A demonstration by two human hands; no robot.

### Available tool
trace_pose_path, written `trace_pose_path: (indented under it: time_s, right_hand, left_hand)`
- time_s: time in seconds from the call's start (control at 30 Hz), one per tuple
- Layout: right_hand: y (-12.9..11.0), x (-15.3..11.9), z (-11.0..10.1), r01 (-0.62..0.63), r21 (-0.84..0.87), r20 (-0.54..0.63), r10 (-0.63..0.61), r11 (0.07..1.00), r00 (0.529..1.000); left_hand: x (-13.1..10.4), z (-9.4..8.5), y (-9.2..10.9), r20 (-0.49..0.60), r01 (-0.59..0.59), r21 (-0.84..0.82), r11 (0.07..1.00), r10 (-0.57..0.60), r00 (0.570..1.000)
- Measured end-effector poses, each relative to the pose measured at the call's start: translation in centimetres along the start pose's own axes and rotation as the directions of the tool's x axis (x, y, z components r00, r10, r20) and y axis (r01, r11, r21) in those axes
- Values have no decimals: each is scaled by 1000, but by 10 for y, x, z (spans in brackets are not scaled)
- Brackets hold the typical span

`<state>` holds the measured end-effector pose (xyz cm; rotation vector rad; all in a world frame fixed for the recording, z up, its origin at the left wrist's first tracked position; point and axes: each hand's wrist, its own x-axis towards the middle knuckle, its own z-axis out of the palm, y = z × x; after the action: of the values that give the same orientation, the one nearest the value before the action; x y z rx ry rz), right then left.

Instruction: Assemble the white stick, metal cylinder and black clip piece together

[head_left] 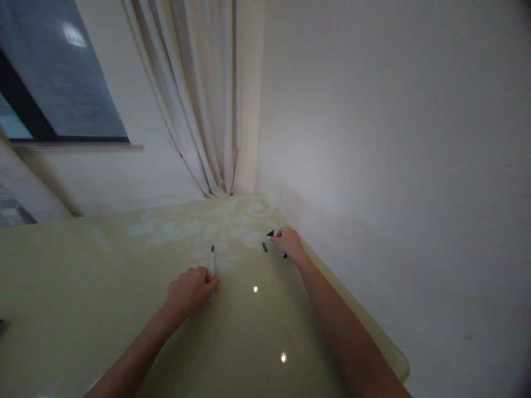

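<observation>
White pen (212, 261) in our left hand (191, 287), dark piece (270, 233) in our right hand (289, 242)

We hold the pen in narrowed fingers at the table (232, 342), its dark end pointing far; our right hand, farther and rightward, pinches the dark piece just beside a small green piece (264, 247); we judge the step in hand to be gripping both; the next move calls for a light pinch that clears the green piece.

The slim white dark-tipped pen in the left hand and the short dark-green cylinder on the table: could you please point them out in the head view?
Slim white pen (212, 261): head view, on the exposed upper part of its barrel.
Short dark-green cylinder (264, 247): head view, on the middle of its side.
</observation>
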<state>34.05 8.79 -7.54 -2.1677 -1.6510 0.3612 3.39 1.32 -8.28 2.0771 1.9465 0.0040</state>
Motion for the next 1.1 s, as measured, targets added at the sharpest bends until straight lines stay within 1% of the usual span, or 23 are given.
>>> trace_pose_path:
  time_s: [0.17,0.37,0.43,0.53,0.63,0.77,0.87,0.93,0.97,1.0,1.03,1.07,1.1]
  right_hand:
    - [-1,-5,11,0,-30,-21,-1,1000,1000]
    - [-2,-7,14,0,-51,-29,-2,999,1000]
    - [-2,-6,15,1,-53,-32,-3,999,999]
    - [-1,-6,16,5,-51,-37,-7,999,999]
    - [-1,-7,12,11,-39,-42,-13,999,999]
    - [-13,-12,-6,44,6,-78,-43,999,996]
    - [-35,-21,-23,161,91,-100,-152,983,983]
    - [-53,-31,-30,267,179,-57,-261,947,964]
    - [-62,-38,-32,323,257,-6,-333,911,943]
    - [-70,-44,-33,359,407,57,-416,840,907]
    - [-77,-51,-33,371,511,97,-481,776,871]
    - [-82,-57,-34,381,568,106,-525,729,845]
    - [-86,-62,-35,383,606,103,-546,697,831]
  left_hand:
    - [-1,-3,3,-4,2,-31,1000,-2,1000]
    - [-3,-14,7,-32,-18,-71,997,16,999]
    - [-4,-16,8,-55,-47,-103,994,41,998]
    - [-5,-18,12,-121,-118,-182,976,97,988]
    - [-8,-21,16,-184,-191,-257,947,146,972]
    - [-16,-29,22,-258,-271,-371,888,182,949]
    - [-26,-36,31,-347,-307,-413,858,164,924]
    - [-33,-37,41,-396,-322,-426,845,146,907]
    - [-36,-37,48,-413,-329,-426,843,142,900]
    - [-38,-37,54,-426,-336,-419,843,144,893]
    - [-41,-36,61,-436,-345,-407,846,152,887]
    - [-43,-35,68,-443,-354,-389,850,164,881]
    - [-44,-35,75,-448,-366,-370,854,181,875]
